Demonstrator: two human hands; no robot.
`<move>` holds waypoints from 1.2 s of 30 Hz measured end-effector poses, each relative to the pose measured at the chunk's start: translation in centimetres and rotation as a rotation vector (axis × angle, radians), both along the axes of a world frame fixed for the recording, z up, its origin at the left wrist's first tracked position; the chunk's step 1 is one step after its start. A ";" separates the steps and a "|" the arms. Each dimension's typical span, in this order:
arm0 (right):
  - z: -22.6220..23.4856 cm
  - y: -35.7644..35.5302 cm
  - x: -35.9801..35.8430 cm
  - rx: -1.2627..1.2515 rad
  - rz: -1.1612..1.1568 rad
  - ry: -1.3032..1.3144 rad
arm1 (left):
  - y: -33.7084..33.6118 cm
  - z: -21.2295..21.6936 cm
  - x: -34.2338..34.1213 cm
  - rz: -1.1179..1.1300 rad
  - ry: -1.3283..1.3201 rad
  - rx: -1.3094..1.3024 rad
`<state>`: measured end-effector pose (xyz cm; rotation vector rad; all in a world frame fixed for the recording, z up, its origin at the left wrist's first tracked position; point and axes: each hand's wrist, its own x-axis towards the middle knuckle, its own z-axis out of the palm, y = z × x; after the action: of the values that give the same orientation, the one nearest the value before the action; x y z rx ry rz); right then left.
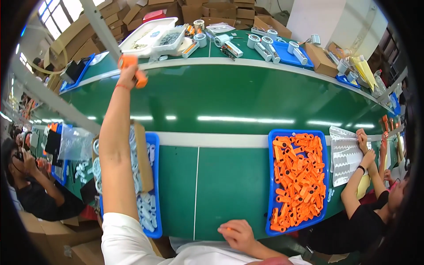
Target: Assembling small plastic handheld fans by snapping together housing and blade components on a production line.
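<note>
My left hand (128, 70) is stretched far out over the green conveyor belt (229, 99) and grips an orange plastic part (134, 68) near the belt's far edge. A thin red band circles that wrist. My right hand (239, 234) rests at the near edge of the green worktable (221, 176), fingers curled, with a small orange bit showing at the fingertips. To its right stands a blue tray (270, 176) heaped with several orange plastic parts (299, 176). Under my left forearm lies another blue tray (154, 185) with pale blue-white parts (145, 207) and a cardboard piece (143, 159).
A person on the right (366, 212) handles a white blister sheet (344, 154). Another person (31, 181) sits at the left. Across the belt are a white tray (150, 33), tape rolls (254, 39), a blue tray (287, 53) and cardboard boxes (320, 59).
</note>
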<state>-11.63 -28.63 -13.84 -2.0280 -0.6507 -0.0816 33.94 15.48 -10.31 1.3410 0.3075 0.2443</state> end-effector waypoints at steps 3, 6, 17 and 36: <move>-0.2 -0.1 -0.1 0.082 -0.042 0.010 | -8.5 9.8 -5.8 -0.067 -0.191 -0.086; -0.3 0.1 -0.7 0.226 -0.072 0.171 | -12.6 16.8 -14.1 -0.143 -0.444 -0.011; 3.3 -0.8 2.1 0.800 -0.115 0.499 | -26.3 2.6 -45.8 -0.464 -0.077 -0.696; 4.1 1.5 1.7 0.301 -0.232 0.538 | -27.7 -3.3 -45.0 -0.455 -0.151 0.258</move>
<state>-9.89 -27.14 -9.77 -1.7187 -0.0574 0.2132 -11.07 -12.26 -13.62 1.5976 -0.1648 0.0002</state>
